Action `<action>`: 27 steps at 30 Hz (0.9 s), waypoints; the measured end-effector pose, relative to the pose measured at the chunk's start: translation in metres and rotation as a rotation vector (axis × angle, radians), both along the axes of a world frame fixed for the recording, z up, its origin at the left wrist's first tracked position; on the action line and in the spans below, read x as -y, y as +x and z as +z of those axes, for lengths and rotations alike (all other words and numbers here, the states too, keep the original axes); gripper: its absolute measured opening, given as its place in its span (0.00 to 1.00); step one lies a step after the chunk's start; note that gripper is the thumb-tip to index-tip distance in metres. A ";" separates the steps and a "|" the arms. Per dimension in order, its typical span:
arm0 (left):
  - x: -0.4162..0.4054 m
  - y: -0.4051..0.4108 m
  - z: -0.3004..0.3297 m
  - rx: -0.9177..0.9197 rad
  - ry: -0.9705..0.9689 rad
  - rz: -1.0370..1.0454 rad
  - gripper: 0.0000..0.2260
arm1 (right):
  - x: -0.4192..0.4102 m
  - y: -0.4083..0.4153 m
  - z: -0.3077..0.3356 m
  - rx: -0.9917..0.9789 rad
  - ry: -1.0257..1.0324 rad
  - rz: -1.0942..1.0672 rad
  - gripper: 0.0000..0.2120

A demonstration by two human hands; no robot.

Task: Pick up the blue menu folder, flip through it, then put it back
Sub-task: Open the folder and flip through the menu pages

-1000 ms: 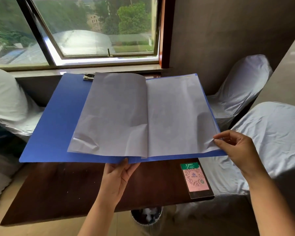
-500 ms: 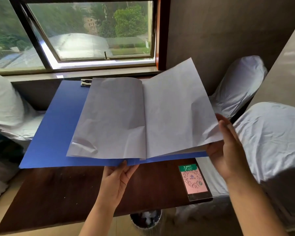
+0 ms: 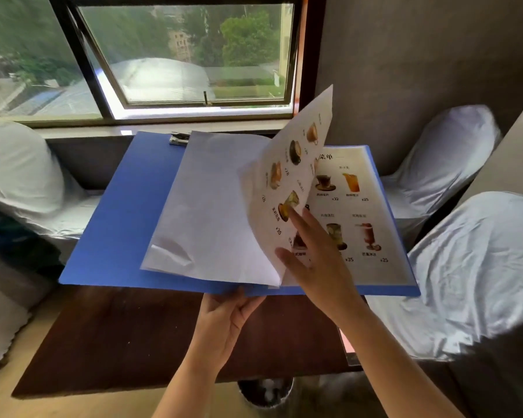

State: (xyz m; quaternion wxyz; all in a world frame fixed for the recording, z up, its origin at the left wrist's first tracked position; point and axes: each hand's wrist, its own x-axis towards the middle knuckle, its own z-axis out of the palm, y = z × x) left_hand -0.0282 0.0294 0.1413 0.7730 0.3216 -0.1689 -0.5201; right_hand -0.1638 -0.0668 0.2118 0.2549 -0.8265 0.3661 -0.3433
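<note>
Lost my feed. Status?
Left hand grips blue menu folder underneath. Right hand pushing page leftward. Nothing in the way.

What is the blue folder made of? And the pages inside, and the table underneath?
The blue folder looks like thin plastic or coated card: smooth, matte, evenly coloured, holding flat with only the left hand under it. The turning page seems to be paper, possibly in a clear sleeve; it bends, and the blank page shows creases. The table looks like dark wood or wood veneer with a dull finish.
</note>
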 end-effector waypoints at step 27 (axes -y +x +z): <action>-0.005 0.018 0.004 -0.051 -0.035 -0.012 0.20 | 0.060 -0.102 0.014 -0.025 0.192 -0.453 0.29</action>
